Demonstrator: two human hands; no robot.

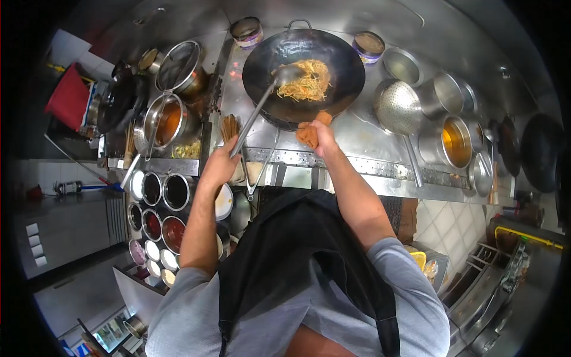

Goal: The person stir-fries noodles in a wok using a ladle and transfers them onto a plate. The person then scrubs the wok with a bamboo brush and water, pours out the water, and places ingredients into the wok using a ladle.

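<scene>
My left hand (222,163) is closed round the long handle of a metal ladle (289,74). The ladle's bowl rests against noodles (310,82) inside a large black wok (262,55) on the stove. My right hand (325,138) grips an orange-brown cloth (307,134) at the near rim of the wok; whatever part of the wok lies under the cloth is hidden. Just beyond my left hand stands a bamboo brush (229,127). A pair of long metal tongs (252,189) lies by the stove's front edge, between my two hands.
On the right, a perforated skimmer (398,107) lies near a pot of yellow liquid (433,141). A strainer pot with orange liquid (156,122) stands left. Several sauce containers (173,234) sit beside my left forearm. Tins (247,33) flank the wok at the back.
</scene>
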